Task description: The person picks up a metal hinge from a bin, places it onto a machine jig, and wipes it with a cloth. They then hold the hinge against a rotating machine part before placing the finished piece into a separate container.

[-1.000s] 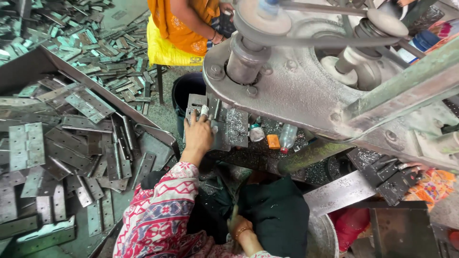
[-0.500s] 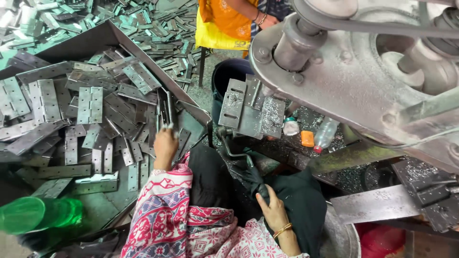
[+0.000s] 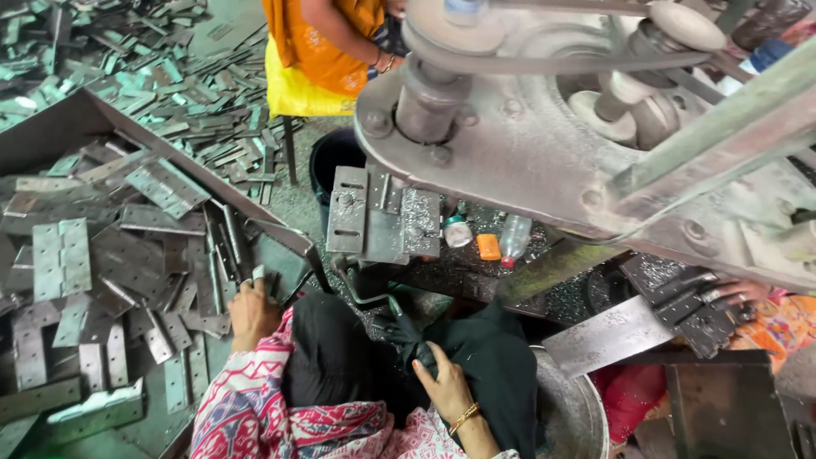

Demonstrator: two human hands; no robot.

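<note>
- Head view, surface: a metal tray (image 3: 51, 127) on the left is heaped with grey hinge plates (image 3: 127, 255), many with punched holes, lying flat and overlapping at all angles.
- More hinge plates are scattered on the floor (image 3: 217, 25) beyond the tray, top left.
- A large grey press machine (image 3: 544, 144) with a belt and pulleys fills the upper right; its die block (image 3: 374, 212) sits below the body, near centre.
- Small bottles (image 3: 514, 238) and an orange object (image 3: 488, 246) stand on the dark bed just right of the die block.
- A black bucket (image 3: 327, 161) stands on the floor behind the die block; a round metal basin (image 3: 578, 416) is at lower right.
- A second person in orange clothing (image 3: 323, 47) sits at top centre; another person's hand (image 3: 739, 293) rests on dark plates at the right edge.
- Left hand (image 3: 252, 310): stretched forward to the tray's edge, back of hand up, fingers curled onto the hinge plates; cannot tell whether one is pinched.
- Right hand (image 3: 442, 382): low near the lap, bangle at the wrist, fingers pressed closed on black cloth (image 3: 476, 357).
- Patterned pink sleeve (image 3: 238, 408) covers the left forearm.
</note>
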